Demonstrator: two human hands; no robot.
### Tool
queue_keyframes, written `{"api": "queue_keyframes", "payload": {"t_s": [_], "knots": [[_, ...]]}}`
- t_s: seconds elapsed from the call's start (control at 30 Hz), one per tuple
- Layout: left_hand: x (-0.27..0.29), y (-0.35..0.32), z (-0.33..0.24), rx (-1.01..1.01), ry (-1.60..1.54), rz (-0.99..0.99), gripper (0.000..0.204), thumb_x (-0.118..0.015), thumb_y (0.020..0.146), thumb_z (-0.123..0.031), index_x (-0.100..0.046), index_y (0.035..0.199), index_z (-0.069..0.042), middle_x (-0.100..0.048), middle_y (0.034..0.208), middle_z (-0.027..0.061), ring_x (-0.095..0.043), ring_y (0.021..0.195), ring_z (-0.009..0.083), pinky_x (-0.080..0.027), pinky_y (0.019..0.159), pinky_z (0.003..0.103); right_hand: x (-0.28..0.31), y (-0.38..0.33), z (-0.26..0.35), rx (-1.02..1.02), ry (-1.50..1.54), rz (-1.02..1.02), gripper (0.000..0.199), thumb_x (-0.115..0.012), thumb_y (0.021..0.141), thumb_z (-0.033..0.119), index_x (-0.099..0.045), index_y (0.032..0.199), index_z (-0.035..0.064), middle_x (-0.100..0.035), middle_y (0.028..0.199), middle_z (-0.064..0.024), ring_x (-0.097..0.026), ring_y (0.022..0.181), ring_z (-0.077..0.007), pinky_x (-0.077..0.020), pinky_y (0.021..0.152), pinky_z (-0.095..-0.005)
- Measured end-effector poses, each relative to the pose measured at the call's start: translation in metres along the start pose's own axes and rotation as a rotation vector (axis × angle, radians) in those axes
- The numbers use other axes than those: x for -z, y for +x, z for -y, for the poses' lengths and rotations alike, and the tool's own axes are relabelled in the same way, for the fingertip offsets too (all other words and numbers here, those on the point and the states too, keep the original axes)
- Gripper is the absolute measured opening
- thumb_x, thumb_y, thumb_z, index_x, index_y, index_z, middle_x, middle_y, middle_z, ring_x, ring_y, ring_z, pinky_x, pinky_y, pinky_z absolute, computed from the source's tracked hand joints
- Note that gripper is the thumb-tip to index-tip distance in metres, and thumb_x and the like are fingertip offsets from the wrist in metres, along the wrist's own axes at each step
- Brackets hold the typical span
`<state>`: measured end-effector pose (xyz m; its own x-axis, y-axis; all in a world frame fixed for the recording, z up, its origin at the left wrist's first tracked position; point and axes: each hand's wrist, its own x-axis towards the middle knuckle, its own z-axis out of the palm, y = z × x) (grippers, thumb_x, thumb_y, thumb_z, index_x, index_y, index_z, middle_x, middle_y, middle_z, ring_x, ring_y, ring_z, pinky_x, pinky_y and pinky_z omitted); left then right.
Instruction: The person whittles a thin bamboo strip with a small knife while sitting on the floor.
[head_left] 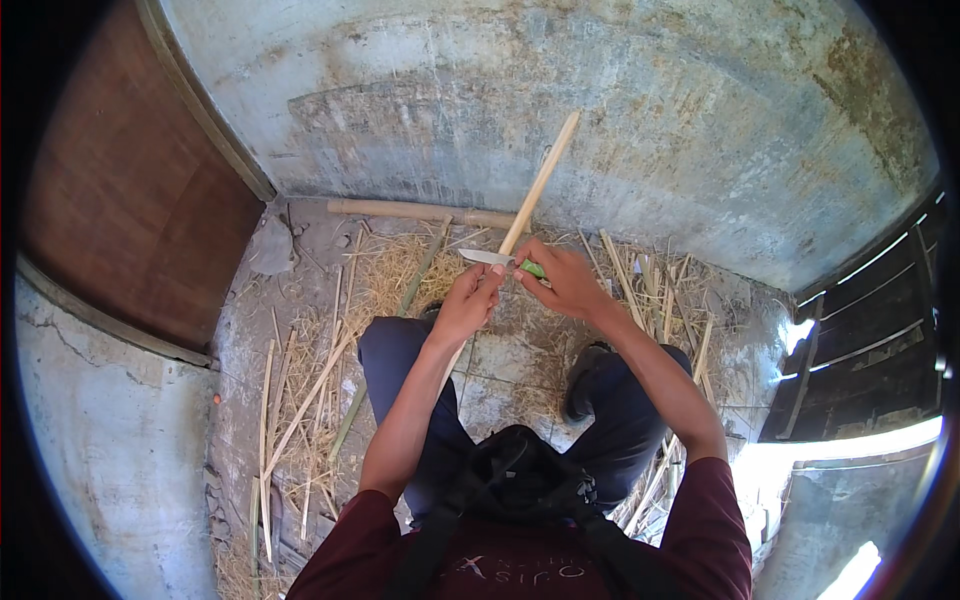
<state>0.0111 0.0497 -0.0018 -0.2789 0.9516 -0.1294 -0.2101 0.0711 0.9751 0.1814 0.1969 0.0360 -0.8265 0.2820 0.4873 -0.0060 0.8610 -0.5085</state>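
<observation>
While held: long pale split bamboo strip (538,185) slants up from the lap toward the wall.
Left hand (468,300): grip closed round the strip, just below the blade.
Right hand (566,280): grip closed on green-handled steel knife (497,259), blade lying across the strip.
Risk: a slip — the edge could meet the left fingers.
Floor (510,360): loose shavings underfoot — unsteady footing.

The stick (540,180) is pale, smooth wood with a matt finish. The knife (490,258) has a shiny metal blade and a glossy green plastic handle. Dry, rough straw (390,275) covers the worn concrete floor (515,365). The wall (600,110) is stained, patchy plaster.
</observation>
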Motion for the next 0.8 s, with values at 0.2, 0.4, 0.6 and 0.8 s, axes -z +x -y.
{"api": "queue_keyframes", "payload": {"t_s": [0.2,0.4,0.6,0.8], "knots": [[-0.001,-0.002,-0.006,0.012,0.004,0.039,0.038,-0.060,0.113,-0.042,-0.061,0.114,-0.004,-0.048,0.070,-0.0047,-0.041,0.051,0.0033,-0.032,0.045,0.025,-0.008,-0.005,-0.004,0.023,-0.020,0.003,0.023,-0.069,0.104,0.026,-0.058,0.116,0.0102,-0.073,0.092,-0.0173,-0.072,0.079,-0.0430,-0.0537,0.065,-0.0505],[0.002,-0.001,0.001,0.041,0.053,0.011,0.042,-0.062,0.112,-0.044,-0.061,0.115,-0.002,-0.051,0.072,-0.0037,-0.044,0.052,0.0038,-0.034,0.045,0.025,-0.016,-0.006,-0.004,0.044,-0.012,0.001,0.023,-0.069,0.104,0.027,-0.059,0.115,0.0093,-0.073,0.092,-0.0180,-0.072,0.078,-0.0435,-0.0538,0.064,-0.0511],[-0.002,-0.003,0.000,0.005,0.057,0.002,0.044,-0.061,0.112,-0.046,-0.060,0.114,-0.002,-0.051,0.074,-0.0034,-0.045,0.054,0.0041,-0.035,0.047,0.025,-0.014,-0.006,-0.003,0.025,0.023,0.017,0.023,-0.070,0.104,0.026,-0.059,0.114,0.0085,-0.072,0.091,-0.0186,-0.071,0.077,-0.0432,-0.0537,0.064,-0.0503],[0.002,-0.006,-0.006,0.024,0.053,0.057,0.045,-0.061,0.112,-0.046,-0.060,0.116,-0.001,-0.049,0.074,-0.0046,-0.042,0.054,0.0041,-0.033,0.047,0.025,-0.009,-0.004,0.007,0.014,0.059,0.025,0.022,-0.070,0.103,0.023,-0.059,0.114,0.0075,-0.071,0.090,-0.0188,-0.071,0.076,-0.0426,-0.0527,0.063,-0.0496]]}}
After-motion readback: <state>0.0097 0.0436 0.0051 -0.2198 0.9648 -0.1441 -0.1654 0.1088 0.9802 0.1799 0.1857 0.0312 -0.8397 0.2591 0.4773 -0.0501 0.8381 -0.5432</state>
